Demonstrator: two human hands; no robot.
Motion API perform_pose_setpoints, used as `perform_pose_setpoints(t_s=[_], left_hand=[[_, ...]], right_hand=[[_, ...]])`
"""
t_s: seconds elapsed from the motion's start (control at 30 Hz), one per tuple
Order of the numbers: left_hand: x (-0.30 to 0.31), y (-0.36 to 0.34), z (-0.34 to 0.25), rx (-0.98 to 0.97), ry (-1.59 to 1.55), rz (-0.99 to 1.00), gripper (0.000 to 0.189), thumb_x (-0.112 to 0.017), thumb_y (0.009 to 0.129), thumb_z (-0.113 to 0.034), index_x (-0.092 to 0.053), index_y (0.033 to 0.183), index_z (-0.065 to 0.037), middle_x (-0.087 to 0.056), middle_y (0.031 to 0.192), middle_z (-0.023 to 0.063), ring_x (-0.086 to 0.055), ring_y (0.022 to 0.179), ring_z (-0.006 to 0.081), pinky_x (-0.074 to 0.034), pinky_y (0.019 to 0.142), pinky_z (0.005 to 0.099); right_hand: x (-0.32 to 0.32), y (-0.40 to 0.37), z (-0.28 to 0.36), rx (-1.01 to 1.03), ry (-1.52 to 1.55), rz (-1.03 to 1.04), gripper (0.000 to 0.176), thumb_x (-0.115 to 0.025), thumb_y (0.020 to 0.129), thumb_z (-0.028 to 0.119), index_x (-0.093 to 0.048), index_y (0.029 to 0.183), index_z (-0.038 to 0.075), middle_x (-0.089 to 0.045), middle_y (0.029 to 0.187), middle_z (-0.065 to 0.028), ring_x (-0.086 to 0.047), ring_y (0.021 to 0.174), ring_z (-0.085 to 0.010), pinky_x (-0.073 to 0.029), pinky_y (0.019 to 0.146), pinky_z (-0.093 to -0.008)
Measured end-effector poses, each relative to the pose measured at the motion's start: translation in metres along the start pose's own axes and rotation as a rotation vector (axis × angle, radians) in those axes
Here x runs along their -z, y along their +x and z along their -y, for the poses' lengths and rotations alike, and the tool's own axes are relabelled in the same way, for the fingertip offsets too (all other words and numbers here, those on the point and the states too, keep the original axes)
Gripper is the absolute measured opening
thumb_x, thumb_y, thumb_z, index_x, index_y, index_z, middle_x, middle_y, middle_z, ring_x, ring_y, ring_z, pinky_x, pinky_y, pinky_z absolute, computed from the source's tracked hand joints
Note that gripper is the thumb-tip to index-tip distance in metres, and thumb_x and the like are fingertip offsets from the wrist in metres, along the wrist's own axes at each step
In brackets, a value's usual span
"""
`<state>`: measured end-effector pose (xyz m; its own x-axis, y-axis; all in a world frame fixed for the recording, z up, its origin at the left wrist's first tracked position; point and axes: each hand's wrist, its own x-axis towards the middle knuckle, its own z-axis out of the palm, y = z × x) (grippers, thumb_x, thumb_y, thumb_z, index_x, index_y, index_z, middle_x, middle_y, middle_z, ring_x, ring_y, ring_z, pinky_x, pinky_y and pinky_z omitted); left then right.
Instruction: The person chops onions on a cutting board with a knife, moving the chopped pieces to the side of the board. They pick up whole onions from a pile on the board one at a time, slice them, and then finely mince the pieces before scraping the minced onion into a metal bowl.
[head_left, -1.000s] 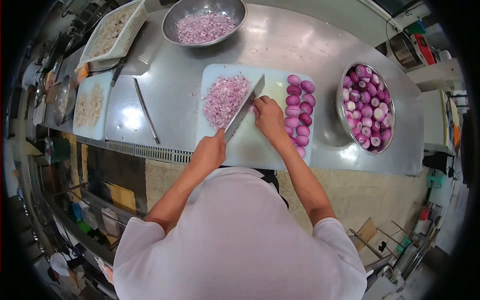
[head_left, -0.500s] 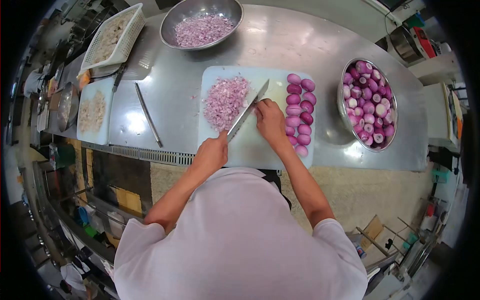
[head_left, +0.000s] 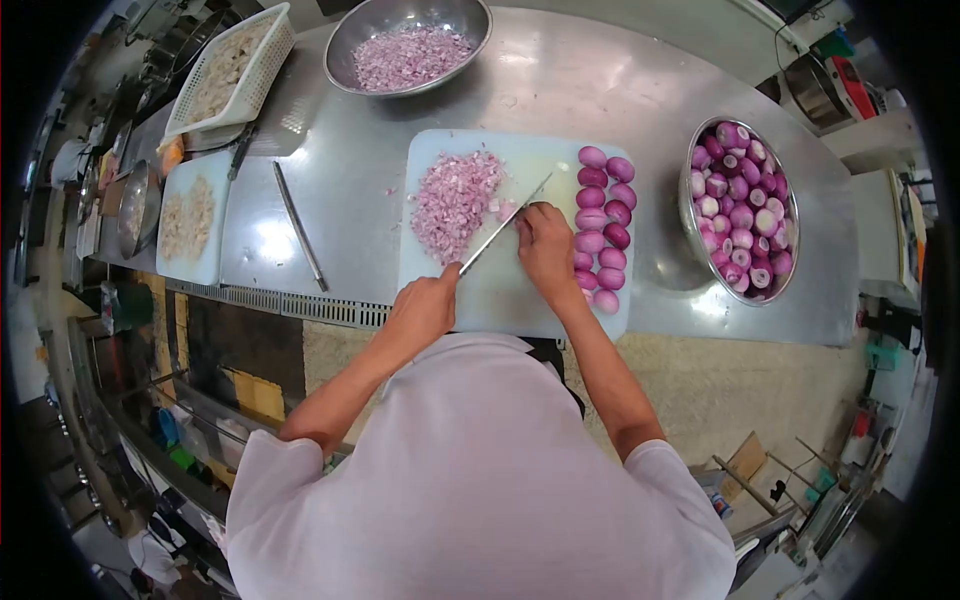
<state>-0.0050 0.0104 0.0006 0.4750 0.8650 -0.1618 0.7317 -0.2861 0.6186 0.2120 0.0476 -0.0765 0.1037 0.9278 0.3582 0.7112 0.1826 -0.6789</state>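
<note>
My left hand (head_left: 424, 305) is closed around the handle of a kitchen knife (head_left: 503, 228), whose blade slants away to the upper right over a white cutting board (head_left: 500, 305). Against the blade's right side, my right hand (head_left: 546, 245) has its fingers curled down on an onion, mostly hidden beneath them. A cut onion piece (head_left: 506, 210) shows just left of the blade. Chopped red onion (head_left: 452, 205) is heaped on the board's left part. Peeled red onions (head_left: 590, 217) stand in two columns along the board's right side.
A steel bowl of whole peeled onions (head_left: 795, 235) stands right; another steel bowl (head_left: 340, 75) with chopped onion stands at the back. Left are a metal rod (head_left: 298, 225), a second cutting board (head_left: 212, 255) with pale chopped food, a dark-handled knife (head_left: 240, 150) and a white basket (head_left: 255, 85).
The knife blade has turned more edge-on, and its tip has shifted slightly right. My right hand has moved slightly right with its fingers still curled. The whole view has shifted a little.
</note>
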Motion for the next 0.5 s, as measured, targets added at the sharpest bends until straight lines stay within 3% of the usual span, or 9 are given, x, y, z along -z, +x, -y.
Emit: perform_pose_setpoints(t_s=[0.07, 0.17, 0.27, 0.5], left_hand=[[0.0, 0.006, 0.005, 0.037, 0.134, 0.066, 0.022, -0.055, 0.082, 0.003, -0.05, 0.104, 0.002, -0.058, 0.065, 0.026, -0.059, 0.064, 0.0464, -0.045, 0.058, 0.0542], [0.01, -0.004, -0.01, -0.009, 0.052, 0.012, 0.026, -0.056, 0.083, 0.002, -0.05, 0.108, 0.002, -0.058, 0.064, 0.0259, -0.059, 0.063, 0.0467, -0.044, 0.057, 0.0546], [-0.014, 0.001, 0.02, -0.009, 0.131, 0.036, 0.029, -0.056, 0.083, 0.002, -0.051, 0.111, 0.002, -0.057, 0.063, 0.0251, -0.059, 0.062, 0.0464, -0.044, 0.057, 0.0543], [0.003, -0.005, -0.001, -0.016, 0.098, 0.044, 0.029, -0.055, 0.082, 0.002, -0.052, 0.11, 0.002, -0.059, 0.065, 0.0237, -0.06, 0.063, 0.0443, -0.045, 0.058, 0.0533]], right_hand=[[0.001, 0.0, -0.002, 0.017, 0.008, -0.022, 0.007, -0.064, 0.081, 0.0, -0.062, 0.087, 0.001, -0.061, 0.092, -0.0162, -0.058, 0.086, -0.0375, -0.049, 0.073, -0.0466], [0.002, -0.002, -0.001, -0.002, -0.001, -0.042, 0.006, -0.064, 0.081, -0.001, -0.062, 0.086, 0.0, -0.061, 0.091, -0.0166, -0.058, 0.085, -0.0376, -0.048, 0.073, -0.0463], [0.002, -0.004, 0.001, -0.006, 0.024, -0.046, 0.005, -0.063, 0.081, -0.001, -0.061, 0.086, -0.001, -0.061, 0.09, -0.017, -0.058, 0.086, -0.0379, -0.049, 0.073, -0.0463], [0.001, -0.01, 0.001, -0.053, 0.054, -0.043, 0.006, -0.064, 0.081, -0.001, -0.061, 0.086, -0.001, -0.061, 0.088, -0.0167, -0.059, 0.083, -0.0385, -0.049, 0.071, -0.0469]])
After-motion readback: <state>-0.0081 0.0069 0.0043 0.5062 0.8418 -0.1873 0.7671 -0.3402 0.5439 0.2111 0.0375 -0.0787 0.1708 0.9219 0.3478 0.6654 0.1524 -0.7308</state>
